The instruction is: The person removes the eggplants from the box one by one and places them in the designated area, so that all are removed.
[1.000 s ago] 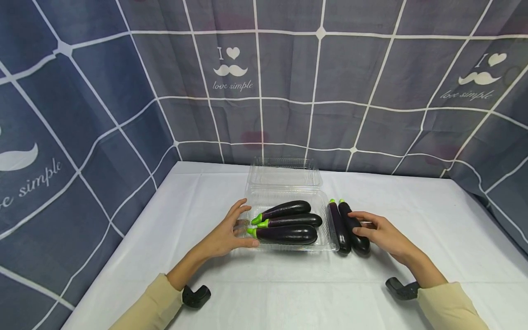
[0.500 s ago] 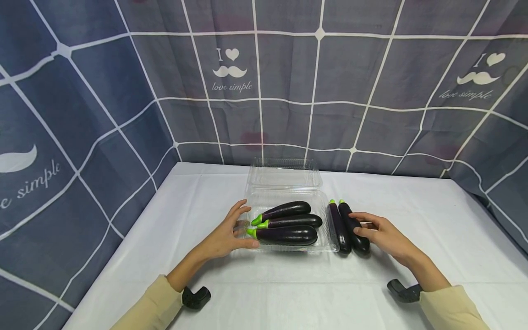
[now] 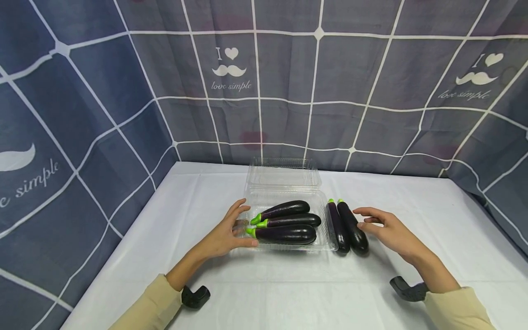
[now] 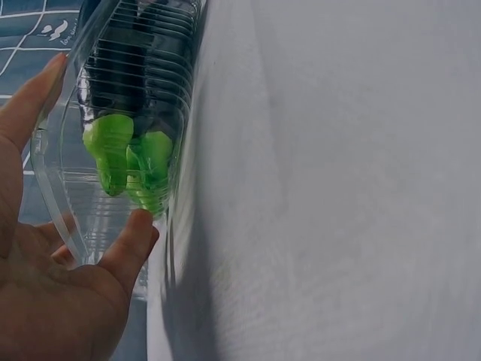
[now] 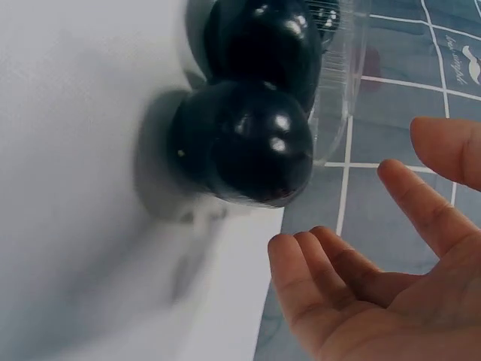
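In the head view, a clear plastic clamshell container (image 3: 313, 196) stands with its lid (image 3: 284, 176) folded back. Three dark eggplants lie sideways in it: a rear one (image 3: 286, 209), a middle one (image 3: 293, 221) and a front one (image 3: 284, 234), their green stems to the left. My left hand (image 3: 220, 236) spans the container's left side with spread fingers, its thumb at the near corner. On the table to the right lie two more, an inner eggplant (image 3: 339, 231) and an outer eggplant (image 3: 354, 229). My right hand (image 3: 389, 233) hovers beside the outer one, holding nothing, fingers loosely bent.
A white cloth covers the table (image 3: 288, 293). Behind and at both sides hangs a grey-blue curtain (image 3: 284, 123) with white lines. Each wrist wears a black camera mount, a left one (image 3: 195, 297) and a right one (image 3: 408, 289).
My right hand has drawn back a little to the right, its fingers coming off the outer eggplant. The left hand, the container and the eggplants stay as they were.
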### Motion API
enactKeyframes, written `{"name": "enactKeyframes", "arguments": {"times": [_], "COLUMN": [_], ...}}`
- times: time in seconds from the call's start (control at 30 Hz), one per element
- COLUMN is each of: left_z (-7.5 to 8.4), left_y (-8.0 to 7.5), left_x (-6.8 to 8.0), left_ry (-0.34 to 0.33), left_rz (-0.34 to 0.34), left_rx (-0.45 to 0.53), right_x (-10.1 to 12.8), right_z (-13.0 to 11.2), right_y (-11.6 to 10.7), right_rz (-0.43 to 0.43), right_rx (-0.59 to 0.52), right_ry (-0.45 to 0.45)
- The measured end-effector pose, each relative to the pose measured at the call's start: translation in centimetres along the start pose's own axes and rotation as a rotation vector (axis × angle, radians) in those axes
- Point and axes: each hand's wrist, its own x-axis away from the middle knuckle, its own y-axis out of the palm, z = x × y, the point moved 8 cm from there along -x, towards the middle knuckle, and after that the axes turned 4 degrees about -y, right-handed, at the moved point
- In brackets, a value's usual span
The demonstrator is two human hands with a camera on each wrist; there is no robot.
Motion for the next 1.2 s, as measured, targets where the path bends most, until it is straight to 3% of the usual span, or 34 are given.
{"name": "enactKeyframes", "arguments": {"times": [0.5,1.2], "left_z": [0.0,0.1], "left_y": [0.0,0.1], "left_x": [0.0,-0.2], "left_ry": [0.003,0.009], "left_rz": [-0.001,-0.004], "left_rx": [0.002,0.008], "right_x": [0.0,-0.3], "right_z": [-2.8,-7.0], "right_y": [0.6,4.0], "right_rz": [0.015,-0.081], "right_rx": [-0.049,-0.161], "right_ry": [-0.061,-0.173]}}
